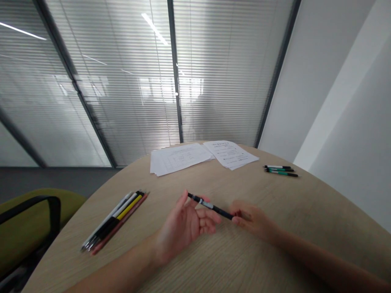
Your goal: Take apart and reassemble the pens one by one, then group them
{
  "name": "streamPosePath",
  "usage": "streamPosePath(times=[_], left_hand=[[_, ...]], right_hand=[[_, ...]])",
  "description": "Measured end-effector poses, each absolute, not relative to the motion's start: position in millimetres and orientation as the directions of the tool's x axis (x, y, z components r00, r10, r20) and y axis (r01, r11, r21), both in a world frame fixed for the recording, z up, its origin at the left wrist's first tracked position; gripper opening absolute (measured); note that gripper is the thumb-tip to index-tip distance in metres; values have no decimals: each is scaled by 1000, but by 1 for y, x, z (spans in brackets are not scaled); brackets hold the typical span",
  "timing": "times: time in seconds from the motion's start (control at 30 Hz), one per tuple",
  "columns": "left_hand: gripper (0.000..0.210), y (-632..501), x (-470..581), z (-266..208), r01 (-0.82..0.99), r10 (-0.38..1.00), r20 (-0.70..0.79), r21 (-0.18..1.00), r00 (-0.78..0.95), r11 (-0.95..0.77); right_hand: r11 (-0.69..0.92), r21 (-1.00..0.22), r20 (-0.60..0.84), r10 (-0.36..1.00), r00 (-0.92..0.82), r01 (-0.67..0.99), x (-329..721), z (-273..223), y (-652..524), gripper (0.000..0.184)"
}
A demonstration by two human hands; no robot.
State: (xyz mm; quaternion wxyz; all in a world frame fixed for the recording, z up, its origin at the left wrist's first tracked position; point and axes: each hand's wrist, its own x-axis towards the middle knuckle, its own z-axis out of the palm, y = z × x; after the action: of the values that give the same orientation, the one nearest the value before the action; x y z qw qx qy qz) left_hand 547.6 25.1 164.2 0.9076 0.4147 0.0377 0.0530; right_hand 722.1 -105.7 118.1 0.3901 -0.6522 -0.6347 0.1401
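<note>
A slim black pen with a grey section near one end is held between both hands, slanting down to the right. My left hand is turned palm up, its thumb tip at the pen's upper left end and the loosely curled fingers behind and under the barrel. At the lower right end, my right hand pinches the pen between thumb and fingertips; this hand is a little blurred. Left of my hands lies a row of several pens and pencils in white, black, yellow and reddish brown.
Printed sheets of paper lie at the far side of the round wooden table, with another printed stack beside them. Three green, black and white pens rest at the right. A green chair stands at the left.
</note>
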Motion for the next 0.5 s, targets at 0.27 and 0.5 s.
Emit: streamPosePath(times=[0.27,0.5], left_hand=[[47,50,557,166,-274,496,-196,638,846,720],[45,56,550,171,-203,402,-315,511,860,835]], right_hand=[[107,-924,264,872,411,367,732,109,-98,53],[120,-969,205,877,434,216,731,111,-96,55]])
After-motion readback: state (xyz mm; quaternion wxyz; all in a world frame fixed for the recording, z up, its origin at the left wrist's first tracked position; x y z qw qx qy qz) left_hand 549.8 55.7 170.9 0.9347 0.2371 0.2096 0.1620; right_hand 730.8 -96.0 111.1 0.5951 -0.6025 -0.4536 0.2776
